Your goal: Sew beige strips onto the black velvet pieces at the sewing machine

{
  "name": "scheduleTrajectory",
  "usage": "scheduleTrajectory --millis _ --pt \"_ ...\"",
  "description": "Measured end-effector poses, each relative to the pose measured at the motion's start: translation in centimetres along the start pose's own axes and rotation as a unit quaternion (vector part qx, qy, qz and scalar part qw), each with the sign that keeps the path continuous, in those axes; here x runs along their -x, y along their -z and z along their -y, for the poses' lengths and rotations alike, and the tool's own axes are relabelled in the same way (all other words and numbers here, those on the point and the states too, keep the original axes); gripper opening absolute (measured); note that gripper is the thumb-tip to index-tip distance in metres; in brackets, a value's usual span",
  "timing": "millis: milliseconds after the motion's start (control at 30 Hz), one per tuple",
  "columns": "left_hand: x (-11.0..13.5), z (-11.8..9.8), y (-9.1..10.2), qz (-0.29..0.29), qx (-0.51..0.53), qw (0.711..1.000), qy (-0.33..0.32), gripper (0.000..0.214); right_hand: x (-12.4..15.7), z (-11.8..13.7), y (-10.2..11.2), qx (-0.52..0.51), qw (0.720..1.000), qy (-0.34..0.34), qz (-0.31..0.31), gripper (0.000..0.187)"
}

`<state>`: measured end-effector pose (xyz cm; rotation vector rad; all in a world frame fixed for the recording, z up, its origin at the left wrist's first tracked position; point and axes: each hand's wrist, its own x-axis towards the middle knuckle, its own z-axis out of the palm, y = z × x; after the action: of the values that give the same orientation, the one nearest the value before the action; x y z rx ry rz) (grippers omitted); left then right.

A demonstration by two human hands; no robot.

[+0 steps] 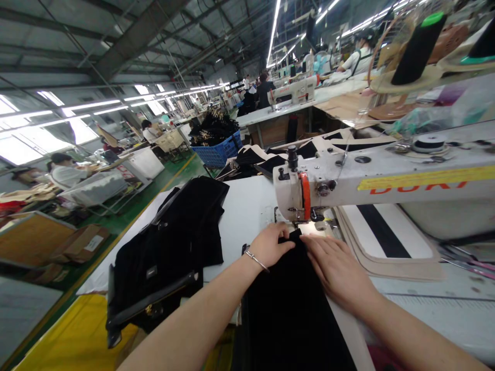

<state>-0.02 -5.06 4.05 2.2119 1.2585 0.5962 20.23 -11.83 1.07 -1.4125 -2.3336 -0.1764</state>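
A long black fabric panel (294, 309) runs from the table's front edge up to the needle area of a white sewing machine (371, 178). My left hand (270, 245), with a silver bangle at the wrist, pinches the panel's left far edge between thumb and fingers. My right hand (336, 263) lies flat along the panel's right edge, fingers stretched forward close to the lit needle area. Left of my hands rests a heap of black sewn fabric (174, 232) with dark trim and a small label.
Pale pieces with a black stripe (381, 232) lie under the machine arm, right of my hands. Pink-handled scissors (472, 265) are at the far right. A blue basket (218, 152) full of black items stands beyond the table. Black thread cones (417, 51) stand behind. Other people work farther off.
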Motion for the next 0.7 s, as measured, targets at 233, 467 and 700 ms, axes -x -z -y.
scheduleTrajectory --millis 233,467,700 --pt "-1.5 0.3 -0.7 -0.020 -0.067 0.998 0.011 0.010 -0.5 0.2 0.0 0.015 1.000 0.002 -0.006 0.040" --pt "-2.0 0.7 -1.1 -0.051 -0.090 0.995 0.007 0.006 -0.7 0.1 -0.3 0.017 0.999 -0.017 0.020 0.048" --pt "-2.3 1.1 -1.5 -0.070 -0.095 0.993 0.005 0.007 -0.7 0.2 -0.4 0.022 0.999 -0.024 0.032 0.051"
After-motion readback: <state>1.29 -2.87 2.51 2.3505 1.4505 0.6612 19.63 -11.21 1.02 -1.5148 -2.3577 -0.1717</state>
